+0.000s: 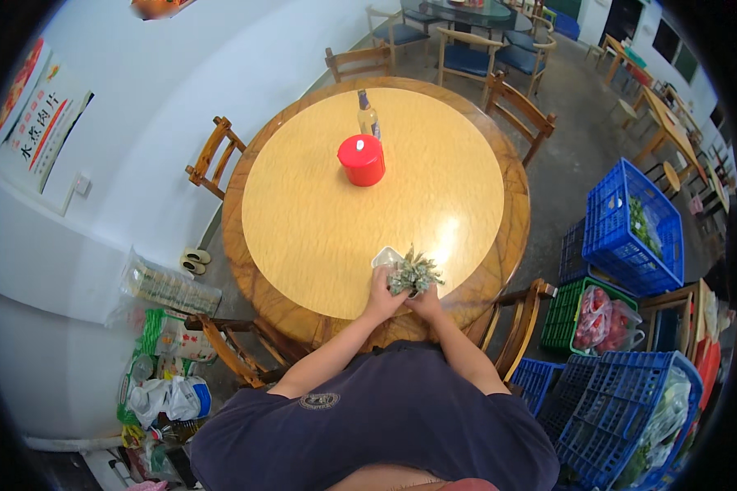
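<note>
At the near edge of the round table (303, 213), both hands close around a small spiky plant (415, 274): the left hand (381, 296) grips its left side, the right hand (425, 304) cups it from below. A white pot (386, 257) sits just beyond. Being so near the table's edge, the plant could slip off if either grip loosens, and squeezed leaves may snap.

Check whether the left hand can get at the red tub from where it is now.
Probably yes, with a long stretch. The left hand grips the small plant at the near rim of the table, the red tub stands near the middle, and only bare tabletop lies between them.
</note>
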A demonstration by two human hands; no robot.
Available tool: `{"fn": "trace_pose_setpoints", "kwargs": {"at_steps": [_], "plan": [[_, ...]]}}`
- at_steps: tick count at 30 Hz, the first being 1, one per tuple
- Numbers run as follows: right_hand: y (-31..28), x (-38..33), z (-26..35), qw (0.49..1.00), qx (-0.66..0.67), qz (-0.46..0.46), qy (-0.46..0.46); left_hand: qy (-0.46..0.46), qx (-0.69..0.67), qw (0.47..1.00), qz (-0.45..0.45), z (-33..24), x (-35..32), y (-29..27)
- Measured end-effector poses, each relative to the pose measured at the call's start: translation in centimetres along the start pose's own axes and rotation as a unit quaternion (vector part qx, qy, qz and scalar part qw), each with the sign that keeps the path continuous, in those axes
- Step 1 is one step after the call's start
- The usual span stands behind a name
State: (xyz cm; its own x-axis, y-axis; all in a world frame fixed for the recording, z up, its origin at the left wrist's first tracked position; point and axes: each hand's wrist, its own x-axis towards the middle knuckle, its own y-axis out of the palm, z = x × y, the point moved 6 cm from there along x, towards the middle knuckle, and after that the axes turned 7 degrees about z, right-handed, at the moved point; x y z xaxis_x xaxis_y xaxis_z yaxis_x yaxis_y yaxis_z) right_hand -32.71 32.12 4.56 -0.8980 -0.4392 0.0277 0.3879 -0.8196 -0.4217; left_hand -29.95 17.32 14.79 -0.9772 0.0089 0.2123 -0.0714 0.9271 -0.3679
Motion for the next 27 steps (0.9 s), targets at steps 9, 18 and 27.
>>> {"fn": "trace_pose_setpoints", "kwargs": {"at_steps": [9, 18, 27], "plan": [[1.3, -0.1, -3.3, 0.996, -0.034, 0.02, 0.079, -0.039, -0.049, 0.998, 0.026, -0.8, -0.5, -0.9], [0.3, 0.2, -1.4, 0.999, 0.021, -0.019, 0.031, 0.008, -0.052, 0.998, -0.023, -2.1, 0.1, -1.1], [0.7, -1.5, -1.9, 0.995, 0.012, -0.023, 0.094, -0.013, -0.141, 0.986, -0.092, -7.4, 0.6, -3.8]]}}
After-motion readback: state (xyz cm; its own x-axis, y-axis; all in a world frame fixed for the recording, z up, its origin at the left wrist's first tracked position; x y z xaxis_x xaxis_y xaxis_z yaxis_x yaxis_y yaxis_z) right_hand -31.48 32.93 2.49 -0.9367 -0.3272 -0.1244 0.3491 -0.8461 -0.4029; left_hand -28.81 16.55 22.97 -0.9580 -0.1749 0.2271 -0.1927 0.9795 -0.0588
